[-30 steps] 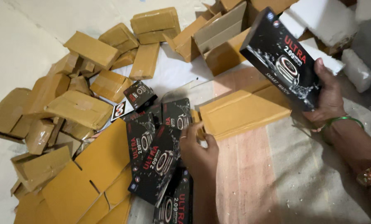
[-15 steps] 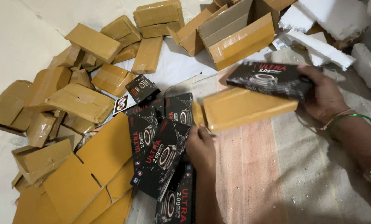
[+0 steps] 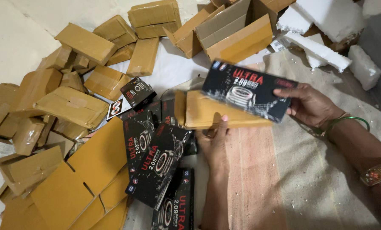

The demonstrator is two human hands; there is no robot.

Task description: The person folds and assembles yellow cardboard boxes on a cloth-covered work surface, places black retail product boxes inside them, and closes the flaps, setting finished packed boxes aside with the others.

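Your right hand (image 3: 311, 104) holds a flat black printed carton w/ a watch picture (image 3: 250, 91), fingers clamped on its right end, thumb on top. It's tilted, slightly blurred, sitting just above and partly over a flat brown cardboard mailer box (image 3: 207, 115). Your left hand (image 3: 216, 142) grips that mailer from below, thumb pressed on its lower front edge, fingers wrapped under; the mailer's left end looks open, but you can't tell what's inside.

Containers: an open brown corrugated carton (image 3: 235, 36) at top centre, flaps up, interior not readable from the head cam. White foam blocks (image 3: 322, 25) lie beside it, top right.

Left of your hands, a pile of black printed cartons (image 3: 156, 157) lies loose on the floor, overlapping, approx. six visible. Further left and up, a heap of sealed brown taped parcels (image 3: 71, 106). Bottom left, flattened brown cardboard sheets (image 3: 79, 183) are stacked. Under your arms there's a pale striped woven mat (image 3: 284, 179).
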